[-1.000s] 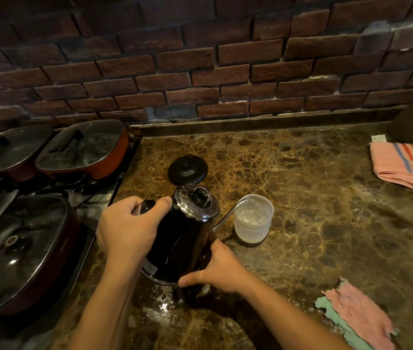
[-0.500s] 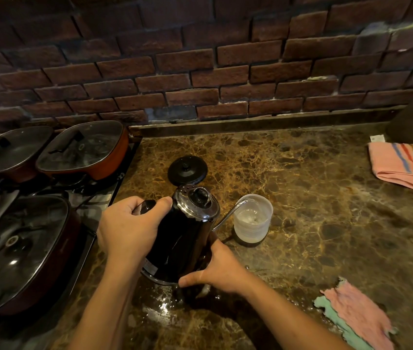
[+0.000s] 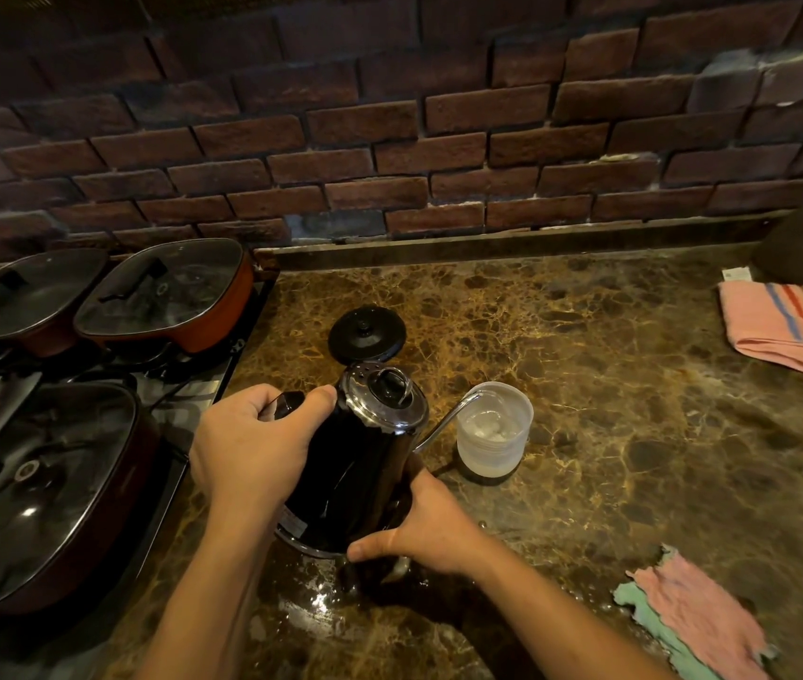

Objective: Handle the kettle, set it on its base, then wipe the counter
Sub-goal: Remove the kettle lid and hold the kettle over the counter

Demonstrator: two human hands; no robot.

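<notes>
Currently, head view: kettle (image 3: pixel 355 463) at frame centre tilted over worktop (image 3: pixel 634 385), left hand (image 3: pixel 252 449) grip closed on its handle, right hand (image 3: pixel 419 527) cupping its bottom; level it before seating on base (image 3: pixel 366 334), upper centre.

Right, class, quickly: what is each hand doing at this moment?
Left hand: closed around the kettle handle, holding it tilted.
Right hand: gripping the kettle's lower body near its bottom rim.
</notes>
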